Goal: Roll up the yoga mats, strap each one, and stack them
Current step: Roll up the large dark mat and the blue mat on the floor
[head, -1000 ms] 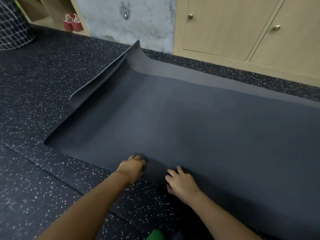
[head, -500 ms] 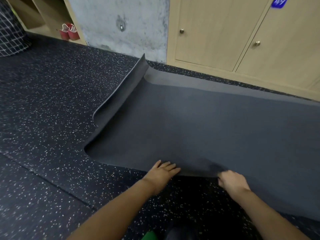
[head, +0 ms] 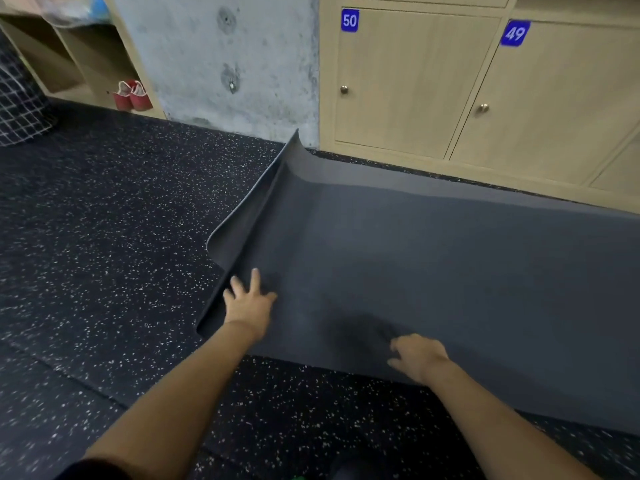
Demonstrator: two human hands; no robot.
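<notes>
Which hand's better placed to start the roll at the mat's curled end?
Probably left. The left hand lies flat, fingers spread, on the yoga mat right beside its upcurled short end. The right hand sits farther along the near long edge, grip unclear.

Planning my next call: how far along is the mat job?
Done: nothing yet; the mat lies unrolled on the floor, only its left end curled up. In hand: left hand flat on the mat by that curl, right hand at the near edge, grip unclear. Left: rolling, strapping, stacking; no strap or rolled mat is in view.
</notes>
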